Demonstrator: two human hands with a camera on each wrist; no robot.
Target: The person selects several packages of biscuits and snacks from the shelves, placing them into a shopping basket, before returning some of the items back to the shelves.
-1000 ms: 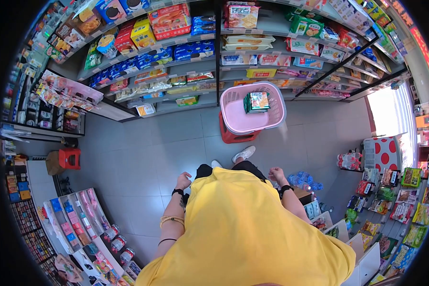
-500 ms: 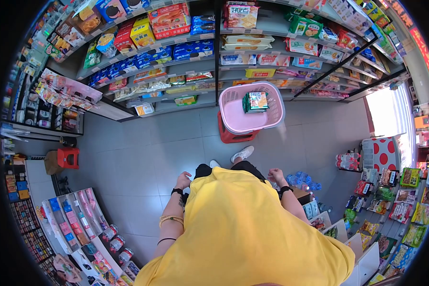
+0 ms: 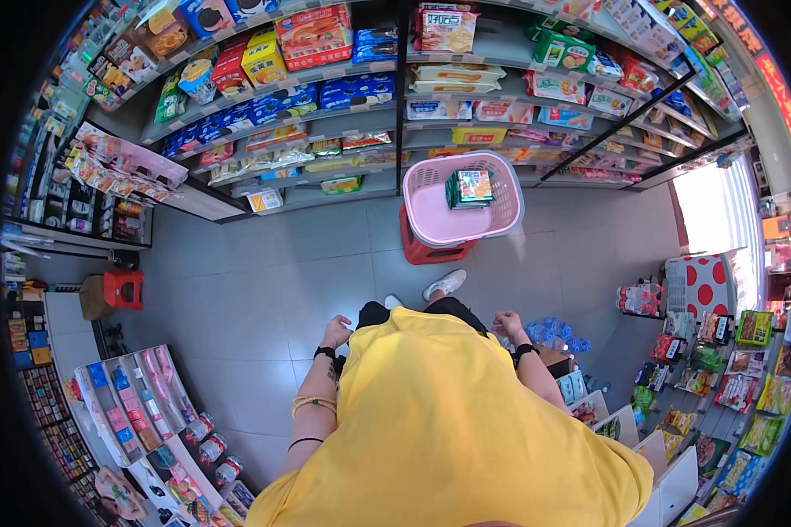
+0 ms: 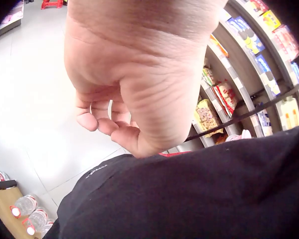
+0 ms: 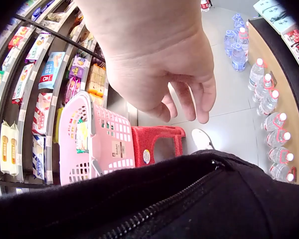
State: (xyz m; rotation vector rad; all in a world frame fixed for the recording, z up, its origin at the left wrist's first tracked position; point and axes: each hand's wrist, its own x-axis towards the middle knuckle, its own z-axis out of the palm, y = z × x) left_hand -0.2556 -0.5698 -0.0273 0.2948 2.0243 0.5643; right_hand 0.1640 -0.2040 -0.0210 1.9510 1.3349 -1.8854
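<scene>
My left hand (image 3: 336, 333) hangs beside the left hip, its fingers loosely curled with nothing in them. In the left wrist view that hand (image 4: 139, 84) is close over dark shorts (image 4: 199, 191). On the other side, my right hand (image 3: 506, 323) hangs relaxed and holds nothing; the right wrist view shows its fingers (image 5: 204, 102) drooping. In front of the person a pink basket (image 3: 432, 211) stands on a red stool (image 3: 431, 255), out of reach of both hands as they hang. Several green-edged snack packs (image 3: 473, 187) lie stacked inside the basket.
Shelves of packaged biscuits (image 3: 281, 105) run along the far side. Water bottles (image 5: 276, 137) line the floor at the right, by a wooden-sided display. Hanging snack bags (image 3: 738, 391) are at the far right. A second red stool (image 3: 124, 289) stands at the left.
The head view has shifted very slightly. Both hands stay hanging at the sides, and the basket and its packs stay in place.
</scene>
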